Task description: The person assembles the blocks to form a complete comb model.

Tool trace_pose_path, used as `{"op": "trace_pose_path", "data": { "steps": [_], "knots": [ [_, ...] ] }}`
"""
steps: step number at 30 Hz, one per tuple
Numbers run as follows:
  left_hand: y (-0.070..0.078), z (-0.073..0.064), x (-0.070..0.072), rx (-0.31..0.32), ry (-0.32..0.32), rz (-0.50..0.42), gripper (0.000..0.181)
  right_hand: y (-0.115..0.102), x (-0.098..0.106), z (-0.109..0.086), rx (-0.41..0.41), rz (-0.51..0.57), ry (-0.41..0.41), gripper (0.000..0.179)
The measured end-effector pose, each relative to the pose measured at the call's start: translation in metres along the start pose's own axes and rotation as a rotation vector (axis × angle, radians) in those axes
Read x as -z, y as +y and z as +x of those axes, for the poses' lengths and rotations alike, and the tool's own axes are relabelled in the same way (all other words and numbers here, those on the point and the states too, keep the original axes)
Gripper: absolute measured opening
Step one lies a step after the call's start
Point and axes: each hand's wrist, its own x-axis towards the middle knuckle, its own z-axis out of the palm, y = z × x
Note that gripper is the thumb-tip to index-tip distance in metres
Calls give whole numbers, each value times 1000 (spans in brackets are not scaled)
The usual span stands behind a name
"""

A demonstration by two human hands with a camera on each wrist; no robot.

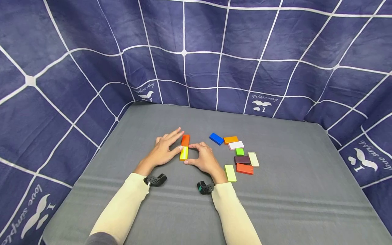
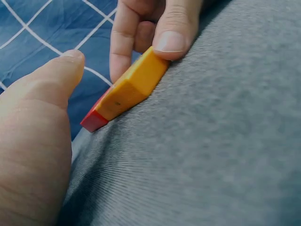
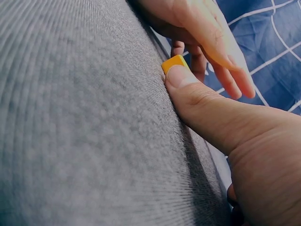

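A yellow block (image 1: 184,153) lies flat on the grey cloth, end to end with a red-orange block (image 1: 185,140) beyond it. My right hand (image 1: 204,158) holds the yellow block, thumb at its near end and index finger by the far end's right side. In the left wrist view the right thumb (image 2: 173,40) presses a corner of the yellow block. My left hand (image 1: 163,149) rests on the left, fingers extended beside the red-orange block and thumb tip close to the seam between the two blocks. The right wrist view shows only the yellow block's end (image 3: 174,61) past the right thumb.
To the right lie several loose blocks: a blue one (image 1: 216,139), an orange one (image 1: 231,140), a white one (image 1: 236,145), a small green one (image 1: 240,152), a dark one (image 1: 242,160), a cream one (image 1: 253,159), a red one (image 1: 244,168) and a lime one (image 1: 230,173). Blue curtain (image 1: 202,68) hangs behind.
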Motion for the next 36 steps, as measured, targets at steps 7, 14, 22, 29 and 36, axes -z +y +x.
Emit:
{"op": "trace_pose_path", "data": {
  "steps": [7,14,22,29,36],
  "knots": [
    [3,-4,-6,-78,-41,59,59,0,0,-4,-16,-31,19,67],
    [0,-5,-3,-80,-40,80,54,-8,2,-11,-47,-22,38,71],
    [-3,-2,2,-81,-53,94,59,-13,18,-20,-19,25,68,71],
    [0,-4,1,-94,-61,88,61,-13,37,-38,-59,-6,97,72],
    [2,-4,-2,-111,-48,88,55,3,68,-62,-58,-42,121,70]
  ]
}}
